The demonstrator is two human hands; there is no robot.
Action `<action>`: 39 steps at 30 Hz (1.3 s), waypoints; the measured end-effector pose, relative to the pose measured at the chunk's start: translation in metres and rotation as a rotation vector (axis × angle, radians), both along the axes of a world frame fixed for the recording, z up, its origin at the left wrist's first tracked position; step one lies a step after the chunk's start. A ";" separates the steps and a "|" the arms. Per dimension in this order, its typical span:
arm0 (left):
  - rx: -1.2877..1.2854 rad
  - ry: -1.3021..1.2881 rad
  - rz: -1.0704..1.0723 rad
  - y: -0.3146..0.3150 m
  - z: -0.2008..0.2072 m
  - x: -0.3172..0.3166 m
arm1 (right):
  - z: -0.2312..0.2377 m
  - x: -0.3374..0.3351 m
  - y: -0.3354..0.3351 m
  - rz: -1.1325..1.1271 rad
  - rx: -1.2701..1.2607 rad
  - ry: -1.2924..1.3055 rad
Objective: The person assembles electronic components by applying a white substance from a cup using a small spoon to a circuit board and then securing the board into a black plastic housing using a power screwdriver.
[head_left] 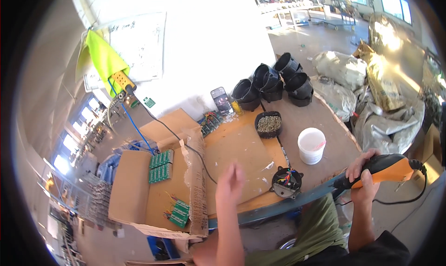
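My right hand is wrapped round an orange-and-black corded power tool, whose black nose points left over the table's front edge. Over the cardboard in the middle of the table is my left hand, raised and smeared by motion, so its fingers are not clear. Between the hands, a round black housing with coloured wires inside lies near the front edge. Behind it stand a white plastic tub and a black bowl filled with small metal pieces, perhaps screws.
An opened cardboard box with green circuit boards sits at the left. Stacked black cups and a phone stand at the back. A dark cable runs from a yellow power strip. Sacks lie right.
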State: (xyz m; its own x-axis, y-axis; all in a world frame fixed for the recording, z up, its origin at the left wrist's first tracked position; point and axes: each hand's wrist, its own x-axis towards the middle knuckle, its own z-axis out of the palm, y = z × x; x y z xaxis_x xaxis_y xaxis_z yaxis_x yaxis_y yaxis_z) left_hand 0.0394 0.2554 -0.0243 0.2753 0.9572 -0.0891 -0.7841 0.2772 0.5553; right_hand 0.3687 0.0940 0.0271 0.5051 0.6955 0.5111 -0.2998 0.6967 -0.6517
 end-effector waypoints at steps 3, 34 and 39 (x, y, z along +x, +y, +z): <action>-0.127 -0.134 0.028 -0.093 -0.011 -0.020 | 0.000 -0.021 0.003 -0.013 -0.040 0.114; -0.198 -0.066 0.045 -0.184 -0.025 0.078 | -0.025 -0.089 -0.007 0.367 0.198 0.495; -0.102 -0.117 0.120 -0.184 -0.012 0.093 | -0.032 -0.089 -0.001 0.338 0.246 0.545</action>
